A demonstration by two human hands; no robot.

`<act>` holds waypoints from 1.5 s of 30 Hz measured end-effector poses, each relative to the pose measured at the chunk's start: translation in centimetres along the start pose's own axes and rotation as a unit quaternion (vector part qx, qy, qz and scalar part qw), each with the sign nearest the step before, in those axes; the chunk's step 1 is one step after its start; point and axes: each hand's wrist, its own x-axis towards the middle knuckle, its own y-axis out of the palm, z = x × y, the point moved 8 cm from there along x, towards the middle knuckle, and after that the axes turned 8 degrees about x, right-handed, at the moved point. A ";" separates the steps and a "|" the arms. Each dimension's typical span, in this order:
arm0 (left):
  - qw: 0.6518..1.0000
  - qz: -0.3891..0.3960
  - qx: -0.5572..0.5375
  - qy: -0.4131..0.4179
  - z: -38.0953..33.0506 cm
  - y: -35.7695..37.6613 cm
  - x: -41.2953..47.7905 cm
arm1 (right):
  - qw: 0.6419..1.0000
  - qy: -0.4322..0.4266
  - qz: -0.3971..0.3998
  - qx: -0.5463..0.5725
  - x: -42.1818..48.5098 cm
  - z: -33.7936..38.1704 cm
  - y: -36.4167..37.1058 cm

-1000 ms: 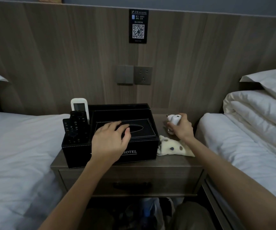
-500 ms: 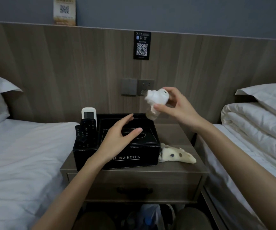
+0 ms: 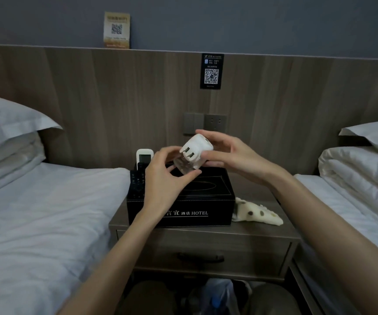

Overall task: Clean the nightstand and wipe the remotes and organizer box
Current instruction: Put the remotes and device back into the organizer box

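Above the black organizer box on the wooden nightstand, both hands hold a white plug-in device with a clear bottle. My right hand grips its white top, prongs facing me. My left hand pinches the clear bottle from below. A white remote and black remotes stand in the box's left compartment. A cream cloth with dark spots lies on the nightstand right of the box.
White-sheeted beds flank the nightstand, left bed and right bed, with pillows. A switch and socket sit on the wooden headboard wall. The nightstand has a drawer with a dark handle.
My right hand lifted the plug-in device from the back right of the nightstand to above the box. My left hand left the box top and took hold of the bottle.
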 end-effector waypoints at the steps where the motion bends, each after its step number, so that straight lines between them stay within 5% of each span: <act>1: 1.000 -0.010 0.015 0.010 -0.1 -0.2 0.0 | 1.000 0.014 -0.004 0.018 0.0 -0.1 0.2; 13: 0.993 -0.048 0.098 0.045 0.0 -0.2 -0.3 | 0.998 0.038 -0.015 -0.043 1.5 0.0 1.2; 17: 0.988 0.002 0.152 0.034 1.8 0.2 -0.5 | 0.993 0.037 -0.054 -0.099 3.7 0.5 -0.4; 24: 0.928 0.124 0.340 0.085 5.2 1.4 -2.9 | 0.968 0.009 -0.055 -0.245 8.7 0.8 -0.8; 30: 0.905 0.198 0.369 0.076 7.9 2.3 -3.5 | 0.941 0.021 -0.008 -0.338 12.2 -1.1 1.0; 45: 0.910 0.191 0.357 0.091 9.2 2.6 -3.7 | 0.930 0.042 0.009 -0.365 15.5 -4.5 2.7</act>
